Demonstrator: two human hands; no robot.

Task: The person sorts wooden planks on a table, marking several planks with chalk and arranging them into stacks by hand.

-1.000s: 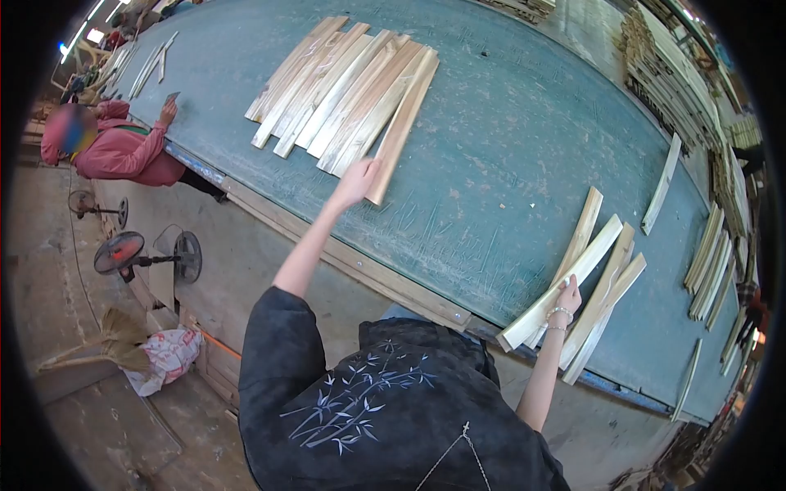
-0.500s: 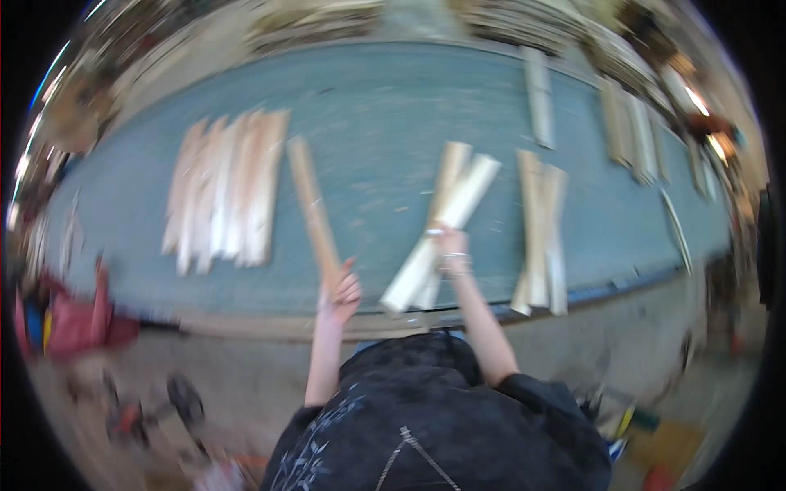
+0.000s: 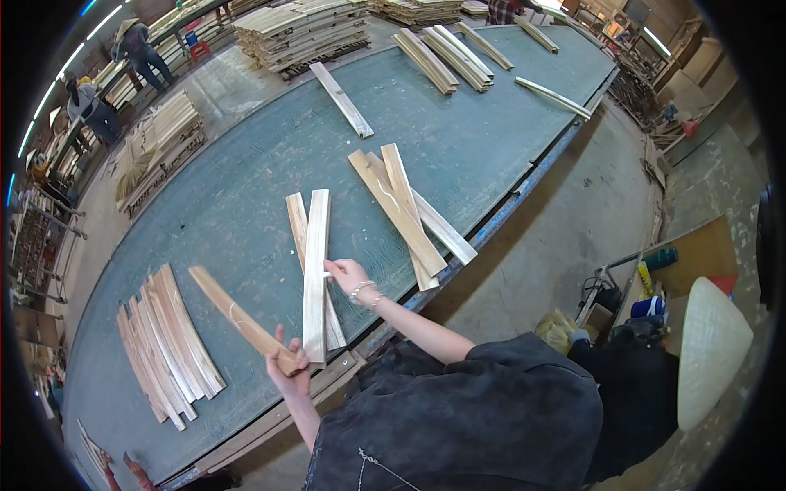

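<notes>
My left hand (image 3: 291, 364) is closed around the near end of a brown wooden slat (image 3: 233, 313), which is raised and slants up to the left. My right hand (image 3: 350, 280) grips the edge of a pale wooden slat (image 3: 315, 266) near its middle. Under that pale one lies a browner slat (image 3: 295, 214), partly covered by it. To the left, a row of several slats (image 3: 168, 344) rests side by side on the green table (image 3: 237, 196). Several crossed slats (image 3: 401, 209) lie to the right of my right hand.
A single slat (image 3: 342, 100) and more slats (image 3: 446, 59) lie farther along the table. Stacked boards (image 3: 303, 37) stand behind it. A person in a conical hat (image 3: 712, 352) is close on my right. Another person's hands (image 3: 123, 468) show at the lower left.
My view has swung right, so the table now runs diagonally and more of the room shows. Both hands keep their slats. The pale slat under my right hand appears more upright in view.
</notes>
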